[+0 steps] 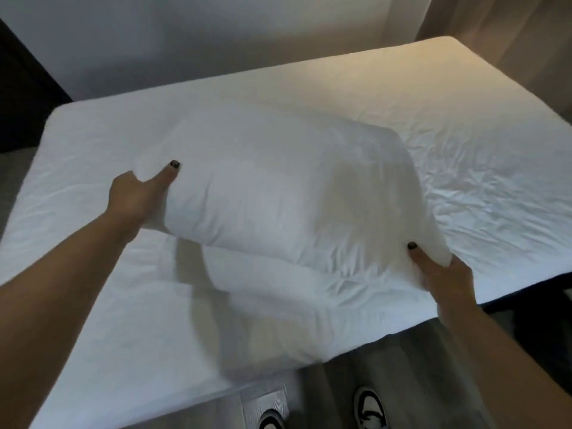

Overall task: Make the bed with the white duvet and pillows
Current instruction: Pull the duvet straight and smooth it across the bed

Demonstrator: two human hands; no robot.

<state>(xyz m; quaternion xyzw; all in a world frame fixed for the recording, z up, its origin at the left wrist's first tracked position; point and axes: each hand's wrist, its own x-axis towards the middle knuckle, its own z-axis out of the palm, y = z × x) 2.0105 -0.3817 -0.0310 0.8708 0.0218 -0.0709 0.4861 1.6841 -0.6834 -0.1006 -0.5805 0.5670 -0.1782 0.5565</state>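
Two hands: the left hand (pixel 136 199) and right hand (pixel 445 274) hold a folded white duvet (pixel 278 205).
Fingers: thumbs press on top; the other fingers are hidden underneath, maybe curled.
Duvet spot: lifted over the near edge of the bed (pixel 93 305).
Done: a wrinkly white sheet (pixel 464 156) covers the mattress.
Left: spread the duvet, add pillows; none show.

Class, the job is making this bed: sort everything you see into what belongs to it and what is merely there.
Belongs: folded duvet, left hand, right hand, mattress.
Merely there: shoes, curtain, wall.
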